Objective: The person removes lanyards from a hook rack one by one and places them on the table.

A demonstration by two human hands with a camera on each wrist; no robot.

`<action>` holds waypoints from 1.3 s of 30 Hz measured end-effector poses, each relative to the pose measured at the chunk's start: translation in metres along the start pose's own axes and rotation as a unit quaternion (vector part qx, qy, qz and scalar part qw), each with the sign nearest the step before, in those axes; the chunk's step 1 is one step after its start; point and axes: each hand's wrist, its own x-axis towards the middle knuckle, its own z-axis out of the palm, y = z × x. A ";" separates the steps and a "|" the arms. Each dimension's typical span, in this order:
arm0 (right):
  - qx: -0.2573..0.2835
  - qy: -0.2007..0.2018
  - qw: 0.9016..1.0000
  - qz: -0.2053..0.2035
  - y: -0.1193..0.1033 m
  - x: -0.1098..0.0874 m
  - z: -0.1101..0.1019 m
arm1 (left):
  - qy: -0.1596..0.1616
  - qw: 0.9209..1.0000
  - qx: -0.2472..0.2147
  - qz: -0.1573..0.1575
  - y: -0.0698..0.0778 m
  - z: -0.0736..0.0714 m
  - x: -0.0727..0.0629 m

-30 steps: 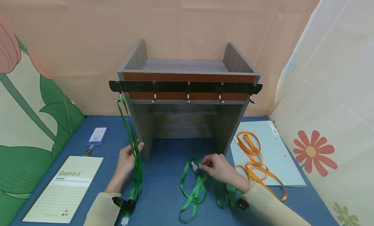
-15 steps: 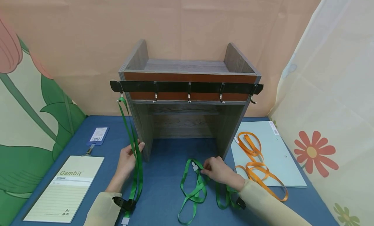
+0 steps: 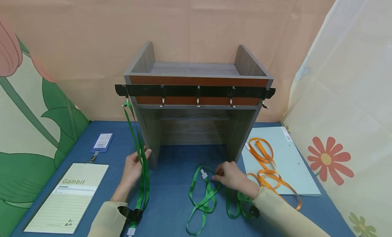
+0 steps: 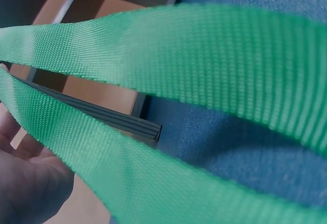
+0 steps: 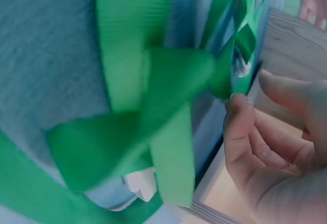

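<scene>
A green lanyard (image 3: 140, 182) hangs from the leftmost hook of the black hook rail (image 3: 180, 91), its two straps passing in front of my left hand (image 3: 133, 167). That hand's fingertips hold the front edge of the left side panel (image 3: 152, 152) of the grey shelf. My right hand (image 3: 231, 176) pinches a strap of a second green lanyard (image 3: 199, 205) at its upper right, over the blue cloth. This lanyard lies in loose loops, its white clip (image 3: 203, 174) near the top. Another green lanyard (image 3: 232, 205) lies partly hidden under my right wrist.
Orange lanyards (image 3: 269, 169) lie on a pale blue folder (image 3: 298, 175) at the right. Toward the left are a notepad (image 3: 68, 199) with a metal clip and a blue badge holder (image 3: 102, 142). The shelf stands at the back below a peach wall.
My right hand has shifted slightly to the right, and the upper right loop of the lanyard has spread with it. My left hand stays at the shelf panel.
</scene>
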 end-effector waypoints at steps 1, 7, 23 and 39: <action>0.002 -0.001 1.000 -0.001 0.000 0.000 -0.001 | 0.001 1.000 -0.001 0.001 0.000 0.000 0.000; 0.023 0.009 1.000 -0.019 -0.016 0.003 -0.015 | -0.001 1.000 0.001 -0.004 0.001 0.000 -0.001; 0.122 0.034 0.988 -0.093 -0.086 0.017 -0.048 | 0.009 1.000 0.007 0.000 0.001 0.002 0.001; 0.136 0.091 0.970 -0.179 -0.157 0.063 -0.068 | 0.022 1.000 -0.014 -0.010 0.004 0.003 -0.002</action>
